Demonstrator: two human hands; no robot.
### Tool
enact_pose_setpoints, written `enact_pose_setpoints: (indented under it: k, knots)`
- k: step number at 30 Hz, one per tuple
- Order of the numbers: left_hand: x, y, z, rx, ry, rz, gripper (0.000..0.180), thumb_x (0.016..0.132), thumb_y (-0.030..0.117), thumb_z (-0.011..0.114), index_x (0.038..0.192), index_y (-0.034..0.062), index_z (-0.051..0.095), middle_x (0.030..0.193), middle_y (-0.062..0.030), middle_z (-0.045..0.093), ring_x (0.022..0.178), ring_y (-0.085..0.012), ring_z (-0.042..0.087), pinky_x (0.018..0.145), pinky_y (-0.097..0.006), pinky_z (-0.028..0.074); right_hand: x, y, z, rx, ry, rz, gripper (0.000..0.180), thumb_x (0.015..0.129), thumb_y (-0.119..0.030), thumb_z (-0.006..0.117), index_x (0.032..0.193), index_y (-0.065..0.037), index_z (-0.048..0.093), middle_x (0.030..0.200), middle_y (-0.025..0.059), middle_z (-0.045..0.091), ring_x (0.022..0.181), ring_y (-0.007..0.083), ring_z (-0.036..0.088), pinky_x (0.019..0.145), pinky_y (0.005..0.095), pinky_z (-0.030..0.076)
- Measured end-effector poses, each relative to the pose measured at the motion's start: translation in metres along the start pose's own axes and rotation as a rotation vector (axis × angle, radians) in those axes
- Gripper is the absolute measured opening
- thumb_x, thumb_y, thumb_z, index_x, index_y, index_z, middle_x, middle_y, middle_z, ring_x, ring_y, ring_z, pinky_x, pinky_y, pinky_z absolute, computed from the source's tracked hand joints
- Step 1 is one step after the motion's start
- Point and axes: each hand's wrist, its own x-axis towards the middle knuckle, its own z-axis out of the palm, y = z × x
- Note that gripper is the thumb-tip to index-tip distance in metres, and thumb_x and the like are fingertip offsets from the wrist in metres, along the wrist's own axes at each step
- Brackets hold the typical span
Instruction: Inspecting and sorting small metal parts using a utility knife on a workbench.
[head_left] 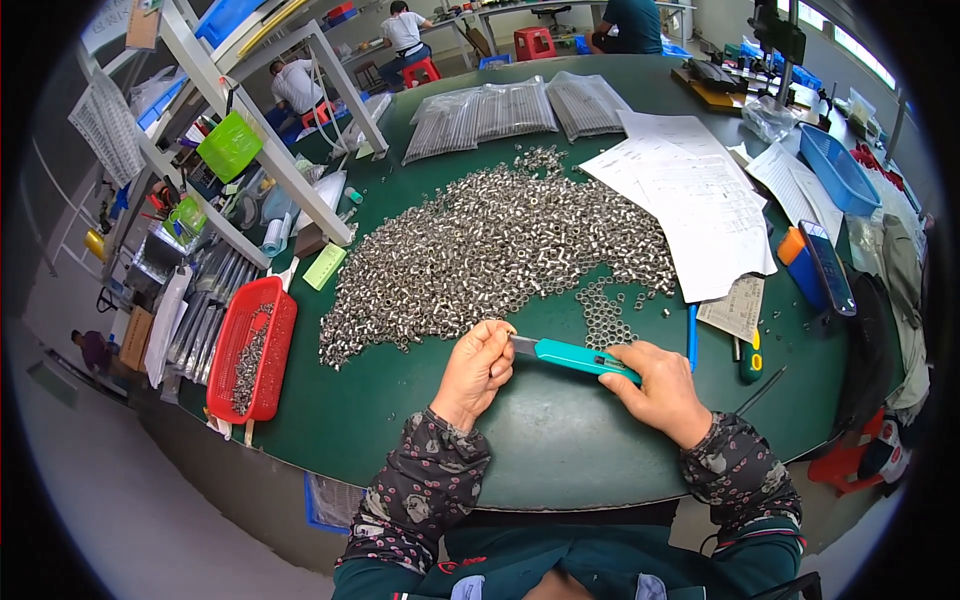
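Observation:
My right hand [652, 388] is closed round the teal handle of a utility knife [577, 357], its blade pointing left. The blade's tip meets the fingers of my left hand [477, 366], which pinch a small metal ring [511, 334], mostly covered by the fingertips. Just beyond both hands spreads a big heap of small shiny metal rings [480, 250] on the green table [545, 450]. A patch of similar rings [606, 315], standing on end in a single layer, lies beyond the knife.
At the left edge stands a red basket [280, 350] with metal pieces inside. Paper sheets [690, 200], a blue pen [692, 338], a green-handled screwdriver [751, 360] and a phone [828, 268] lie to the right. Bagged metal rods [515, 110] rest farther back; other people sit beyond.

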Motion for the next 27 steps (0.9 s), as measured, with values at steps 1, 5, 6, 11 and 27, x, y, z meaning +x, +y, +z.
enact_pose_setpoints:
  k: [1,5,6,11,27]
  knots:
    - [-0.0003,0.0001,0.0006,0.000,0.002,0.001,0.010,0.088,0.014,0.047,0.091,0.0042,0.050,0.065,0.0003,0.048,0.045,-0.0021,0.034,0.035,-0.014,0.024,0.0002,-0.0004,-0.0003,0.001,-0.001,-0.001,0.027,0.073,-0.028,0.061,0.090,-0.007,0.062,0.073,0.0096,0.058,0.061,0.0283,0.056,0.054,0.0366,0.044]
    - [-0.0003,-0.0002,0.0006,0.036,0.029,-0.007,0.012,0.088,0.016,0.047,0.089,0.0048,0.050,0.065,0.0002,0.048,0.046,-0.0023,0.034,0.035,-0.014,0.024,0.0001,-0.0005,-0.0004,-0.054,0.027,-0.046,0.026,0.072,-0.026,0.062,0.090,-0.007,0.061,0.069,0.0091,0.055,0.058,0.0277,0.055,0.051,0.0356,0.043]
    - [0.0000,-0.0003,0.0001,0.046,0.027,-0.014,0.013,0.088,0.017,0.048,0.089,0.0049,0.050,0.065,-0.0002,0.048,0.046,-0.0026,0.034,0.035,-0.014,0.024,-0.0001,-0.0004,-0.0002,-0.076,0.039,-0.062,0.026,0.072,-0.026,0.062,0.091,-0.007,0.061,0.068,0.0090,0.054,0.057,0.0276,0.055,0.050,0.0355,0.043]
    - [-0.0013,0.0015,0.0005,0.105,0.042,-0.004,0.012,0.088,0.017,0.047,0.087,0.0052,0.050,0.064,0.0002,0.048,0.046,-0.0025,0.034,0.036,-0.014,0.023,0.0000,-0.0030,-0.0008,-0.097,0.053,-0.089,0.026,0.071,-0.024,0.063,0.090,-0.007,0.060,0.066,0.0088,0.052,0.056,0.0272,0.054,0.049,0.0351,0.042]
    - [-0.0030,0.0062,0.0020,0.201,0.062,-0.031,0.013,0.088,0.019,0.048,0.082,0.0080,0.050,0.057,0.0022,0.044,0.043,-0.0018,0.034,0.036,-0.015,0.023,0.0009,-0.0044,-0.0021,-0.099,0.052,-0.124,0.025,0.071,-0.023,0.064,0.090,-0.008,0.060,0.065,0.0082,0.052,0.056,0.0264,0.054,0.049,0.0350,0.042]
